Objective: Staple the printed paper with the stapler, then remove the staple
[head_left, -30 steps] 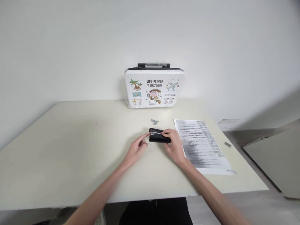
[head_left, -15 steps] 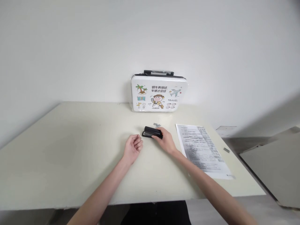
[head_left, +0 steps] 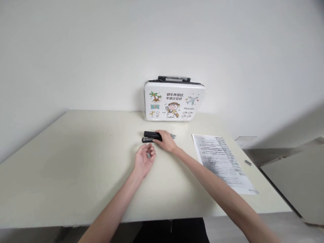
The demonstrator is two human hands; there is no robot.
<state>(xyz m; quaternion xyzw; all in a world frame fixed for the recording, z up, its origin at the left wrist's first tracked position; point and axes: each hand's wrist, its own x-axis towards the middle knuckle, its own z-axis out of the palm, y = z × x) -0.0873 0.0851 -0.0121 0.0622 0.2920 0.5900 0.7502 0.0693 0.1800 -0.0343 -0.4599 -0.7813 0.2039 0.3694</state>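
My right hand (head_left: 165, 140) grips a black stapler (head_left: 152, 134) from its right end. The stapler's top arm is raised a little above its base, and a metal part shows between them. Just below it, my left hand (head_left: 145, 158) is turned palm up with the fingers curled. A small grey piece (head_left: 149, 155), which looks like a strip of staples, shows in that palm. More grey staple strips (head_left: 173, 136) lie on the table behind my right hand, partly hidden by it.
A white case (head_left: 174, 101) with cartoon prints and a black handle stands against the wall. A printed sheet (head_left: 220, 162) lies at the right. Another grey staple strip (head_left: 248, 162) lies near the table's (head_left: 76, 162) right edge.
My right hand has carried the stapler left and slightly away from me, above my left hand. The fingers of my left hand have loosened, and the grey piece in it now shows.
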